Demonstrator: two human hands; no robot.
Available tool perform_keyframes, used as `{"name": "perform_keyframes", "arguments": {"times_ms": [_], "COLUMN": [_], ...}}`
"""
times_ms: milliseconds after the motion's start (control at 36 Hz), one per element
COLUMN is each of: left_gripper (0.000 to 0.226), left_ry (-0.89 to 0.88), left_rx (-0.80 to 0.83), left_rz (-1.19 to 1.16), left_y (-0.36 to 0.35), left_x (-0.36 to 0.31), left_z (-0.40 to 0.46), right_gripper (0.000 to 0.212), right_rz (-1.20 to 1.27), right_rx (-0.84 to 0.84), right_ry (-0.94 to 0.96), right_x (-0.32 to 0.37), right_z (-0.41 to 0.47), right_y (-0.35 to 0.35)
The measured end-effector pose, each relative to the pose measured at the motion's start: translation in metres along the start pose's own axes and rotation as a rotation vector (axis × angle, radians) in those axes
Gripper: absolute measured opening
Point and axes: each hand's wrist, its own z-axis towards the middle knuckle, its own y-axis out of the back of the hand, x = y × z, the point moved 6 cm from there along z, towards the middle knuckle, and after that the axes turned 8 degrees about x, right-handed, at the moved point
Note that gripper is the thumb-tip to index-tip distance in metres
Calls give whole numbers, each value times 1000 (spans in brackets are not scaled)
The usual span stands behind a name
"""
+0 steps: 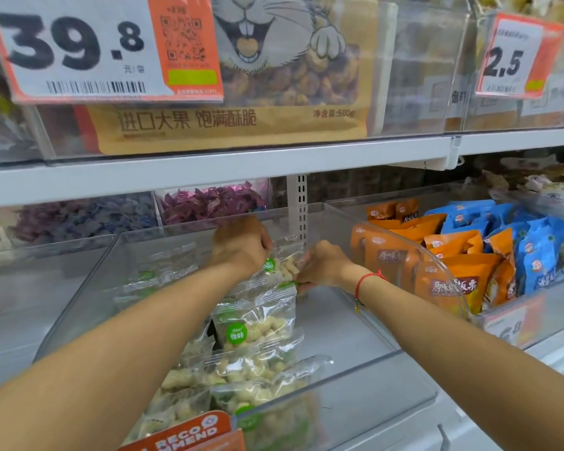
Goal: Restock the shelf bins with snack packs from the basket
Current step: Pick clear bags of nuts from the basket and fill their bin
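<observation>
Store shelving lined with clear bins. Left hand and right hand both pinching one clear snack pack, held upright at the back of the middle bin, above a row of like packs. Red string on the right wrist. Orange packs and blue packs in the bin just right; price tag overhead.

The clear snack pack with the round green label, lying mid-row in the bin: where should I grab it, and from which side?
Probably pinch the snack pack by its flat sealed right edge, coming from the right, where the bin floor is bare. Neighbouring packs overlap its left and lower sides, and both hands, left hand and right hand, are busy above.
</observation>
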Motion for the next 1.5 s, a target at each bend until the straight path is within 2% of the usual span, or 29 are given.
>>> {"name": "perform_keyframes", "arguments": {"times_ms": [83, 222, 333, 528, 583, 639, 694, 778, 889, 972, 1028, 1111, 1250, 1417, 1500], "left_gripper": [13, 14, 13, 19, 18, 19, 22, 23, 20, 23, 24, 20, 27, 27, 30], "left_ry": [-17, -22, 17, 11, 18, 18, -5, -60, -104, -139, -133, -106, 0, 99, 86], "left_rx": [-31, -96, -14, 153, 157, 155, 145, 78, -51, -101, -99, -47, 125, 369, 500], "left_rz": [-1, -28, -38, -64, -67, -73, -94, -110, -83, -20, 35, 78, 119, 98, 88], "left_y": [2, 2, -2, 11, 22, 34, 47, 66, 90, 101, 102, 86, 31, -49, -97], "left_x": [1, 3, 3, -2, -5, -10, -16, -27, -38, -43, -41, -31, 0, 39, 52], "left_z": [-3, -6, -5, -21, -34, -51, -74, -118, -185, -236, -266, -305, -363, -426, -459], "right_gripper": [19, 35, 56, 68, 66, 51, 36, 24, 32, 35, 33, 28, 31, 37, 43], "right_rz": [-49, -154, -135, -258, -304, -361, -404, -429, -514, -651, -759, -862, -987, -1008, -910], "right_rx": [-82, -187, -160, -61, -35, -17, -30, -97, -173, -163, -120, 34, 353, 688, 839], "right_ry": [44, 113, 113, 60, 53, 78, 146, 290, 426, 518, 549, 547, 389, 249, 191], "right_x": [3, 10, 8, 15, 21, 29, 39, 51, 63, 73, 75, 65, 25, -22, -45], "right_z": [0, -6, -6, -27, -40, -56, -79, -126, -199, -254, -284, -312, -334, -348, -356], "right_y": [5, 12, 13, 16, 20, 24, 28, 33, 31, 19, 5, -31, -104, -178, -214]}}
